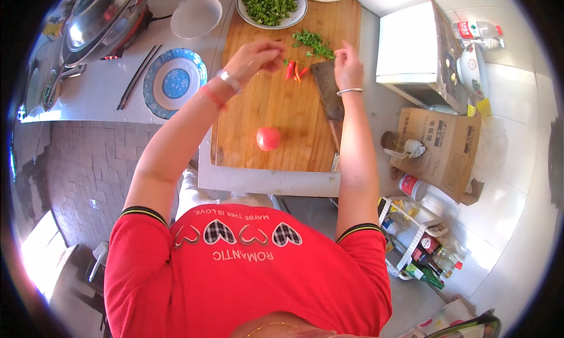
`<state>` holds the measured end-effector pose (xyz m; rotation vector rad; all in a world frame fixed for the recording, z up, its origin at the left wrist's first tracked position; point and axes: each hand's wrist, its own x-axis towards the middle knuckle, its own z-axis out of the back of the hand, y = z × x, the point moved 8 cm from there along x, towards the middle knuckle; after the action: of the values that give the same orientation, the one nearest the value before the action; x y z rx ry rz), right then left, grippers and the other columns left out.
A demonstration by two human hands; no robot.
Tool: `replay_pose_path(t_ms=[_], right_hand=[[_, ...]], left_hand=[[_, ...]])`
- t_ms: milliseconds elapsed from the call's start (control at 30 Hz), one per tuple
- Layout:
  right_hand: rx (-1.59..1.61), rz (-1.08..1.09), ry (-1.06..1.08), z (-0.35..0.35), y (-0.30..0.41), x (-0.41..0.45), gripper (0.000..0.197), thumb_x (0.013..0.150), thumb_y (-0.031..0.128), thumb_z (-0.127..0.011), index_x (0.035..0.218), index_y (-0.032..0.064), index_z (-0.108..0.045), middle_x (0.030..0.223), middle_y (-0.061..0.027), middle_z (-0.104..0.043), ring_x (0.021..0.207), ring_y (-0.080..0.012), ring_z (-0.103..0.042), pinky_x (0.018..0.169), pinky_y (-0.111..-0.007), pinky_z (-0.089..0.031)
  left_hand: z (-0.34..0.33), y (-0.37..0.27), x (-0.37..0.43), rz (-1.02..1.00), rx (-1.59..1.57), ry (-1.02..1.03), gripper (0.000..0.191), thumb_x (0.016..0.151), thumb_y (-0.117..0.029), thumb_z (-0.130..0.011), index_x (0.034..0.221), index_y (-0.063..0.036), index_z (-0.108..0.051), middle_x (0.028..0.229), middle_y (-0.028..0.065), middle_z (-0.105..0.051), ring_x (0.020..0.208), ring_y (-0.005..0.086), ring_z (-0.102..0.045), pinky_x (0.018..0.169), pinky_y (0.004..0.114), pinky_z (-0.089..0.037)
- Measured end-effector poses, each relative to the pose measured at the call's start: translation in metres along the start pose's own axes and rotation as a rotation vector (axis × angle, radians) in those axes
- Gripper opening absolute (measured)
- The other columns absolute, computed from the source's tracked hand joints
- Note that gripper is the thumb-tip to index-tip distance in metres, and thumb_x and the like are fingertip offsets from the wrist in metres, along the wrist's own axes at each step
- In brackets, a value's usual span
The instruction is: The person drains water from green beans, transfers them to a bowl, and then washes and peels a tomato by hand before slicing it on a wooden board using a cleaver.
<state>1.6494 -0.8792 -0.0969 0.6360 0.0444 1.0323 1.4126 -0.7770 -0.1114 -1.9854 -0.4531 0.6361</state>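
Observation:
My left hand [257, 59], blurred and with its fingers bent, hovers over the upper left of a wooden cutting board [246, 104]. Whether it holds anything is unclear. To its right lie small red chili peppers [291, 70] and a bunch of chopped green herbs [313, 42]. My right hand [349, 69] is at the board's right edge, fingers apart, with nothing visible in it. Beside it lies a cleaver [328, 89], its handle pointing towards me and partly behind my forearm. A red tomato [268, 138] rests near the board's front edge.
Chopped greens fill a plate [304, 16] at the board's far end. Leftward are a blue-patterned plate [152, 82], dark chopsticks [139, 78], a white bowl [196, 17] and a lidded electric pan [101, 20]. Rightward stand a white box-like appliance [407, 42], a cardboard box [440, 148] and a bottle rack [412, 245].

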Motion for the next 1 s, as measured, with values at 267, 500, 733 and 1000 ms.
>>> replay_pose_path(t_ms=[267,500,733,1000], right_hand=[[0.825,-0.402,0.118,-0.002,-0.015,-0.040,0.011,0.091,0.009,-0.061,0.098,0.0055,-0.069,0.075,-0.0012,-0.060,0.058,-0.0053,-0.051,0.049,-0.020,-0.041],[0.476,-0.272,0.449,-0.032,0.054,-0.192,0.036,0.083,0.016,-0.071,0.116,0.0042,-0.061,0.100,-0.0151,-0.065,0.083,-0.0203,-0.064,0.072,-0.034,-0.052],[0.117,-0.054,0.349,-0.060,0.110,-0.242,0.067,0.068,0.019,-0.085,0.122,0.0012,-0.050,0.122,-0.0194,-0.055,0.113,-0.0342,-0.054,0.094,-0.041,-0.046],[1.022,-0.298,0.465,-0.066,0.208,-0.244,0.067,0.072,0.023,-0.083,0.126,-0.0003,-0.051,0.117,-0.0148,-0.058,0.110,-0.0272,-0.057,0.094,-0.035,-0.047]], left_hand=[[0.044,0.100,-0.195,0.457,0.321,-0.112,0.020,0.093,-0.009,-0.054,0.110,0.0011,-0.058,0.068,0.0055,-0.065,0.052,0.0085,-0.058,0.047,0.021,-0.044],[0.056,0.142,-0.235,0.558,0.131,-0.130,0.027,0.096,-0.014,-0.051,0.119,0.0002,-0.055,0.088,0.0119,-0.067,0.064,0.0131,-0.064,0.055,0.023,-0.051],[0.023,0.148,-0.193,0.510,-0.175,0.101,0.043,0.100,-0.027,-0.048,0.137,-0.0052,-0.043,0.124,0.0123,-0.059,0.107,0.0205,-0.061,0.093,0.033,-0.049],[0.009,0.075,-0.231,0.263,-0.727,0.205,0.065,0.095,-0.045,-0.054,0.147,-0.0112,-0.031,0.137,0.0114,-0.047,0.125,0.0264,-0.049,0.105,0.045,-0.040]])
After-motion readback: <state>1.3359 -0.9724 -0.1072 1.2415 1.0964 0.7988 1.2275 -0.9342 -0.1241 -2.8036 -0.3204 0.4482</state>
